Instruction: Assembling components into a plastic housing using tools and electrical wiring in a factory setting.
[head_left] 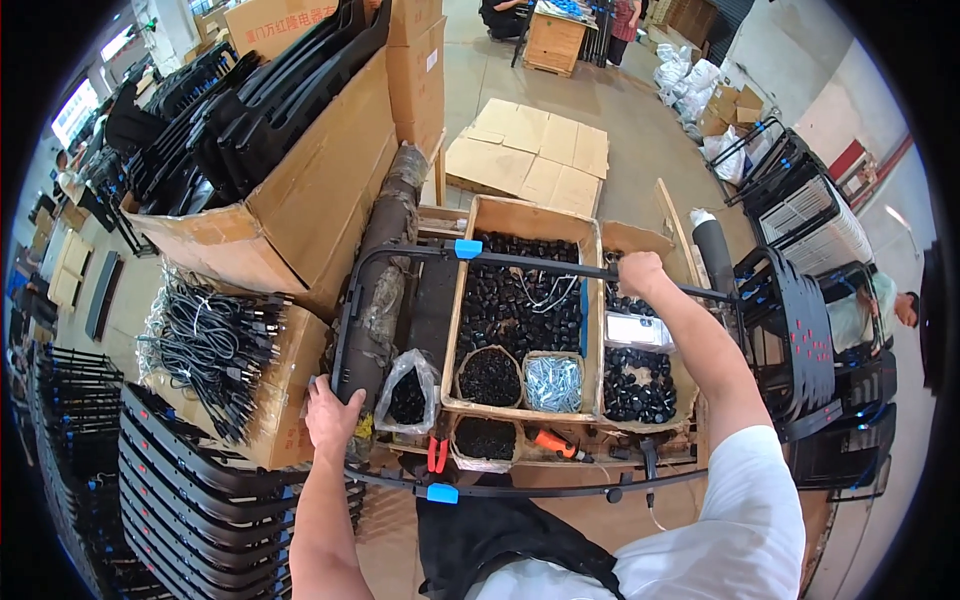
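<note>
A black tubular metal frame (545, 263) with rounded corners and blue clips (468, 249) lies across the workbench in front of me. My right hand (640, 273) is closed in a fist round its far bar, right of centre. At the frame's left end, my left hand (330, 415) straddles the side bar, thumb on the inner side and fingers on the outer. Under the frame is a wooden tray (593, 330) of black plastic parts (520, 315), with a box of silvery screws (553, 383) and a box of small black pieces (489, 377) at its near end.
Red-handled pliers (437, 455), an orange-and-black tool (560, 443) and a black power screwdriver (651, 460) lie along the near edge. Bundled black cables (215, 345) top a carton at left, below a large carton (330, 190) of black parts. Stacked frames (190, 450) flank me.
</note>
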